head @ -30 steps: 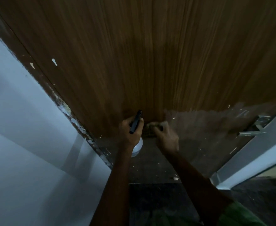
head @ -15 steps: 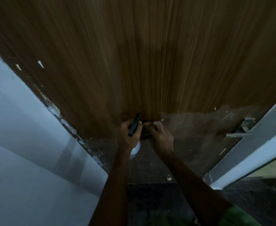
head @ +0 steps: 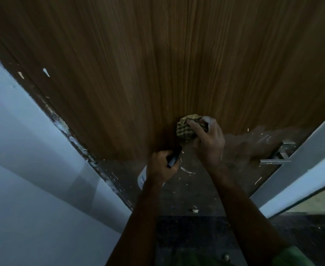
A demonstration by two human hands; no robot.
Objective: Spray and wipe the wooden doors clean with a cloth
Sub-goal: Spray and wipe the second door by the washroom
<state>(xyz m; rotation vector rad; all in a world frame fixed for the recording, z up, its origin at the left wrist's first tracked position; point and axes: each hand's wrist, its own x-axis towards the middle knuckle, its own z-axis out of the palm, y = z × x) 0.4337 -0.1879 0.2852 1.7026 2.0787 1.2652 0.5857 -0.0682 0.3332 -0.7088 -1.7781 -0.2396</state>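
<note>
A brown wooden door (head: 157, 73) fills the view ahead; its lower band is dusty and flecked with paint. My right hand (head: 209, 141) grips a bunched checked cloth (head: 186, 127) and presses it on the door just above the dusty band. My left hand (head: 161, 166), lower and to the left, holds a white spray bottle (head: 141, 179) with a black trigger head (head: 174, 156); most of the bottle is hidden behind the hand.
A white wall (head: 33, 169) runs along the left, meeting the door's paint-spattered frame (head: 71, 135). At the right are a metal door handle (head: 276, 158) and a pale frame edge (head: 301, 169). Dark floor (head: 192, 237) lies below.
My right hand has risen with the cloth up the door, away from my left hand. The left hand with the bottle has stayed low.
</note>
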